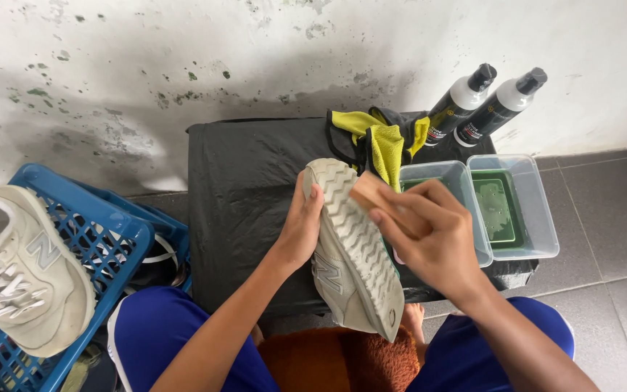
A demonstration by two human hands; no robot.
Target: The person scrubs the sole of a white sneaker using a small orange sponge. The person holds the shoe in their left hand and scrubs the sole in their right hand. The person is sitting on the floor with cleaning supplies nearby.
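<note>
My left hand (300, 229) grips a pale grey sneaker (353, 254) by its side, sole turned up and toe pointing away from me. My right hand (429, 236) holds a wooden-backed brush (371, 194) pressed against the ridged sole near the toe end. The shoe hangs over my lap, above a brown fuzzy cloth (342, 359).
A low table covered in black plastic (244, 181) stands against the wall. On it lie a yellow-and-black cloth (382, 141), two clear tubs (517, 207) with greenish liquid and two black-and-white bottles (488, 109). A blue crate (103, 239) at left holds the matching sneaker (23, 272).
</note>
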